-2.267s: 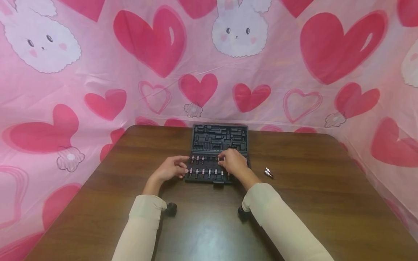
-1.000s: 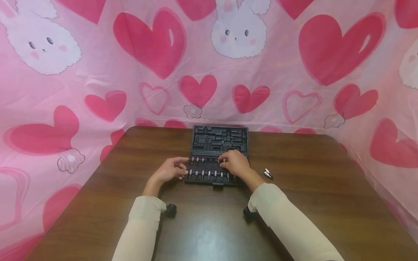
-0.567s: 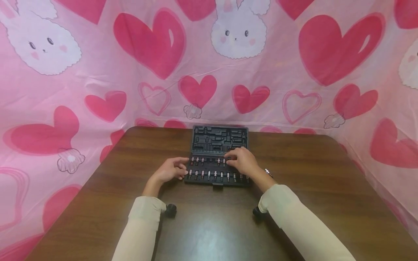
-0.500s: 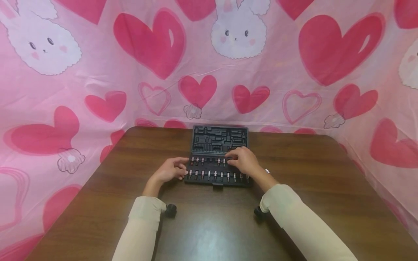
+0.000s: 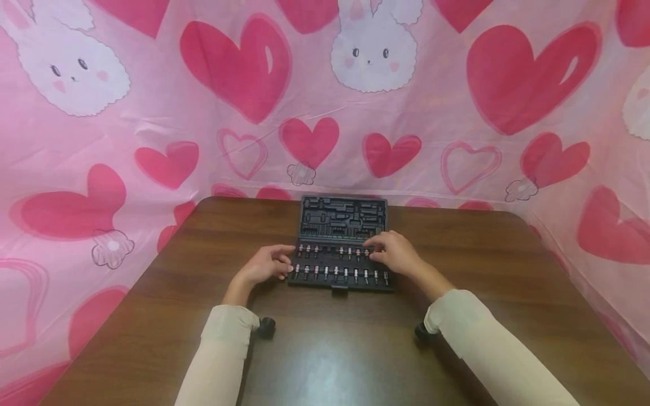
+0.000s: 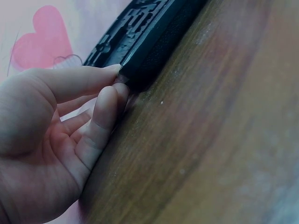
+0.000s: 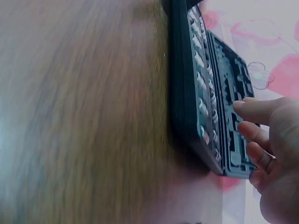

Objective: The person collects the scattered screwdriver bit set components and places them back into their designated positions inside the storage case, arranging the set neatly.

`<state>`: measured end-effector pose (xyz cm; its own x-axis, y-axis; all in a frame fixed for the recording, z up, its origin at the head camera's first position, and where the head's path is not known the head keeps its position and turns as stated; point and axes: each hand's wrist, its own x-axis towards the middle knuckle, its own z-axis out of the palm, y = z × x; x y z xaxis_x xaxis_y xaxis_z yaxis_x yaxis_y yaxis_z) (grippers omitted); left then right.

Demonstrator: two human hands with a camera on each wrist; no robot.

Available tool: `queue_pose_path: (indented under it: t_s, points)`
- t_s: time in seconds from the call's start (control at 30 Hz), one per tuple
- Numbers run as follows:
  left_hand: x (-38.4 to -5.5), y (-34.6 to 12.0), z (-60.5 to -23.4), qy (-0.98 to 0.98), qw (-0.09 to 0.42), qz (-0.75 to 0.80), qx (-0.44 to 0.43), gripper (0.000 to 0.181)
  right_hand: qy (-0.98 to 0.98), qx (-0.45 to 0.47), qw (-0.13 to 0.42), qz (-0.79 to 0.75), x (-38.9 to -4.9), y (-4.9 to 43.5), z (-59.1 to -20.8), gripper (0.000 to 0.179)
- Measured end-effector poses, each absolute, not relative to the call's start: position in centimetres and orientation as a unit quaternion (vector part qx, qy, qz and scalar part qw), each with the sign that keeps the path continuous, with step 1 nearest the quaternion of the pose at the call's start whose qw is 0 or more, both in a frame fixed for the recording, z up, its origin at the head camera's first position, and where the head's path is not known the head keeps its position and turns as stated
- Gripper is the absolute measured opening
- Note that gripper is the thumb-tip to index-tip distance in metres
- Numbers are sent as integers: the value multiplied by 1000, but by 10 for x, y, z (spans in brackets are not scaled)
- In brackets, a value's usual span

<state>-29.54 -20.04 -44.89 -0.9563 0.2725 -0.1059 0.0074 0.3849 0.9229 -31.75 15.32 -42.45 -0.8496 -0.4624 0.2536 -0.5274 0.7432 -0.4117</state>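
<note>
A black tool case [image 5: 339,286] lies unfolded on the table, its lid standing up at the back. Two rows of small silver bit sockets [image 5: 336,272] sit in its tray, with a gap in the back row. My left hand [image 5: 264,263] holds the case's left end; in the left wrist view its thumb and finger pinch the corner of the black case [image 6: 154,56]. At the right end of the back row hovers my right hand [image 5: 398,254]. Its fingers [image 7: 254,133] are loosely bent and spread in the right wrist view, with nothing between them.
The case stands far back on a brown wooden table [image 5: 335,344]. Behind and beside the table hangs a pink cloth [image 5: 426,113] with hearts and rabbits. A black wrist camera [image 5: 267,327] sits under the left cuff, another [image 5: 422,332] under the right.
My right hand has moved right along the back row, uncovering more bit sockets. Its forearm now covers the loose silver piece seen earlier on the table. My left hand has stayed in place.
</note>
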Motion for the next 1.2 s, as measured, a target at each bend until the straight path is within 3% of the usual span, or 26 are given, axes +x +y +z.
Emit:
queue_pose_path:
  t_s: [0.57, 1.03, 1.2]
  points:
    - [-294, -201, -448, 827, 118, 543, 86, 51, -930, 212, 4, 299, -310, 195, -423, 19]
    - [-294, -199, -446, 824, 119, 548, 81, 51, -933, 215, 32, 288, -307, 230, -425, 22]
    - [-294, -199, -446, 825, 120, 546, 82, 51, -936, 212, 12, 282, -306, 239, -427, 23]
